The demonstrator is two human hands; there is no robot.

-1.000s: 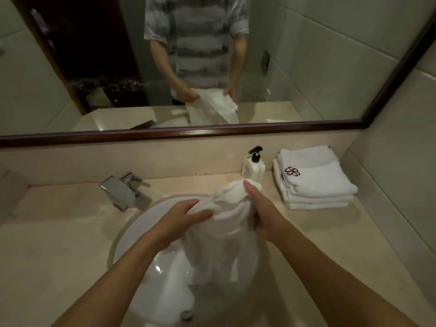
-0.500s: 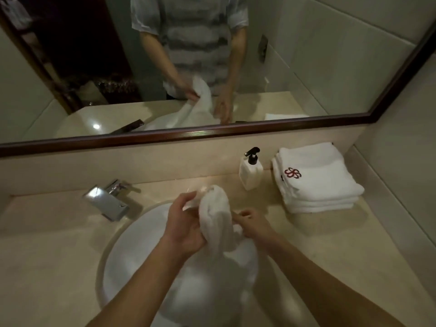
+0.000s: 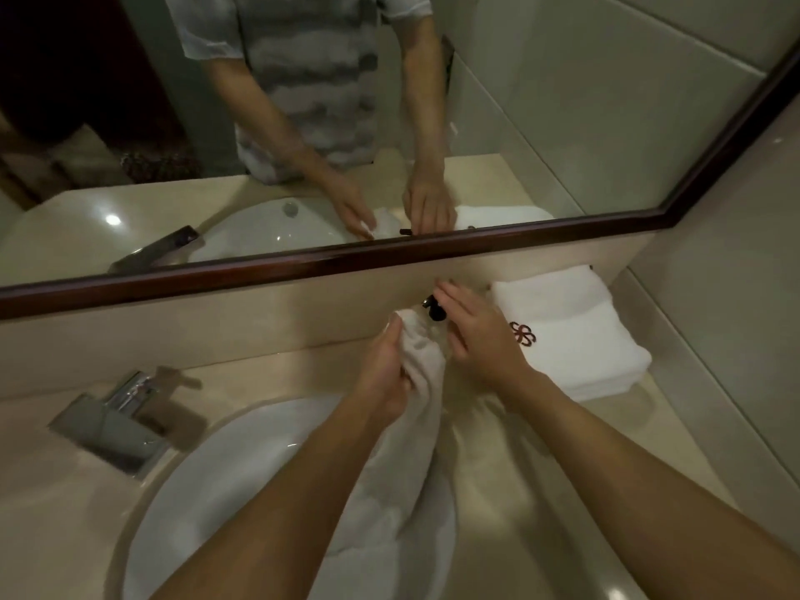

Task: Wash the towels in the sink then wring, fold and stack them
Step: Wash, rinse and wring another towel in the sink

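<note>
Now the left hand (image 3: pixel 389 374) is clamped round the bunched top of a white towel (image 3: pixel 422 374), fingers curled tight into the cloth, thumb up along its far side. The towel hangs from that grip in a long twisted rope, trailing down toward the near side and spreading out over the right part of the white sink (image 3: pixel 225 482), where its lower end lies in a soft heap against the basin wall. The right hand (image 3: pixel 478 326) is off the towel, fingers straight and spread a little, reaching over the black pump head of the soap dispenser (image 3: pixel 434 310); fingertips sit on or just above the pump, and whether they press it I cannot tell. The bottle's body is hidden behind towel and hand. Just right of that hand, a stack of folded towels (image 3: pixel 575 339) sits in the far right corner of the beige counter (image 3: pixel 52 491), the top one showing a dark red emblem. The chrome faucet (image 3: pixel 108 422) stands at the sink's left rim, well apart from both hands. The mirror (image 3: pixel 562 123) along the far wall reflects both arms.
</note>
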